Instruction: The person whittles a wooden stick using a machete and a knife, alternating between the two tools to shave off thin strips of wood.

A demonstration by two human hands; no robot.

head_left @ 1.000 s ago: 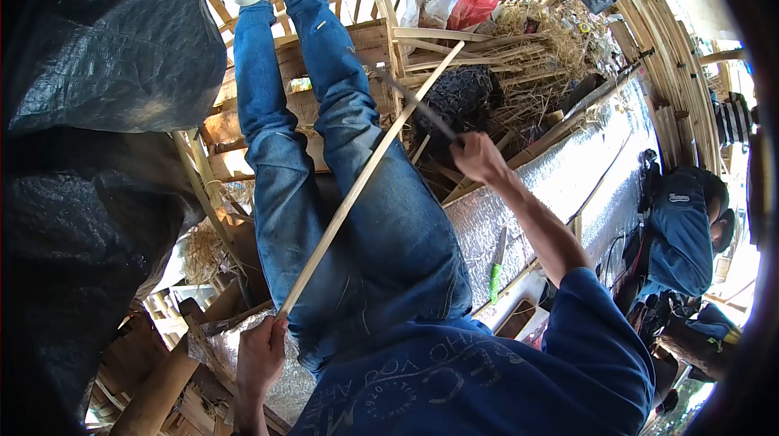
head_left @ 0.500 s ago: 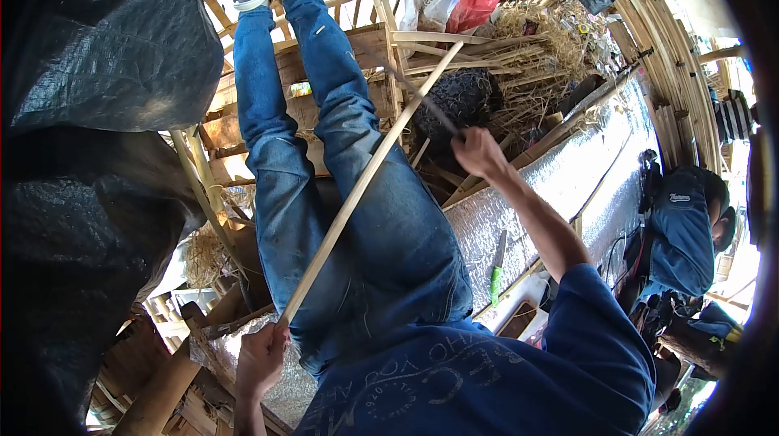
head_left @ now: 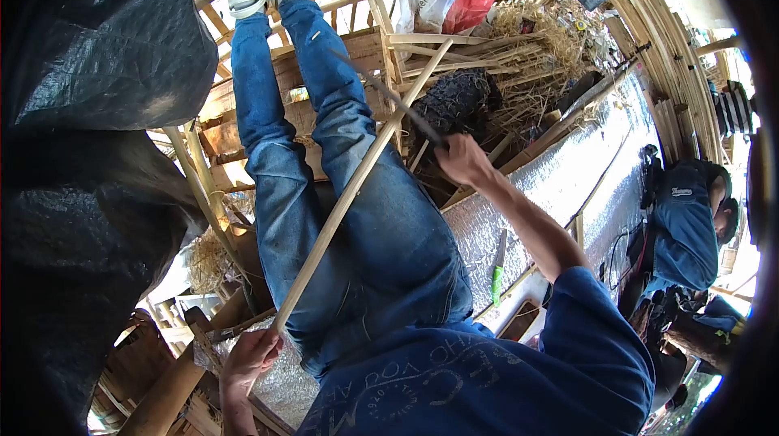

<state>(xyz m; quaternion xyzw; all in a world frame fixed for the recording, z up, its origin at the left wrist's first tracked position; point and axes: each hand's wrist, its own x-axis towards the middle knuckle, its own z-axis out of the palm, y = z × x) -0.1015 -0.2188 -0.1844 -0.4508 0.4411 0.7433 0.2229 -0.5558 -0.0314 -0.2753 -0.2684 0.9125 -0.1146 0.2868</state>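
Observation:
My left hand (head_left: pixel 251 352), closed, grips the lower end of a long pale bamboo strip (head_left: pixel 347 196). The strip slants up across my thighs, its far tip beyond my right knee. In my right hand (head_left: pixel 465 161) is the handle end of a long knife (head_left: pixel 406 110) with a thin, dark blade pointing up and left. The blade crosses over the strip's upper part in this view. Below my right forearm, a second knife with a green handle (head_left: pixel 497 286) lies on a silvery foil sheet (head_left: pixel 552 192).
Split bamboo and shavings (head_left: pixel 544 58) are heaped beyond my right knee, beside a white and red sack (head_left: pixel 442 2). Black plastic sheeting (head_left: pixel 105 46) hangs at the left. Upright slats (head_left: pixel 677 62) stand at the right, near a person in blue (head_left: pixel 686 225).
My right hand has moved left and slightly down with the long knife, whose blade now crosses the strip. My left hand has shifted a little left and down, and the bamboo strip with it.

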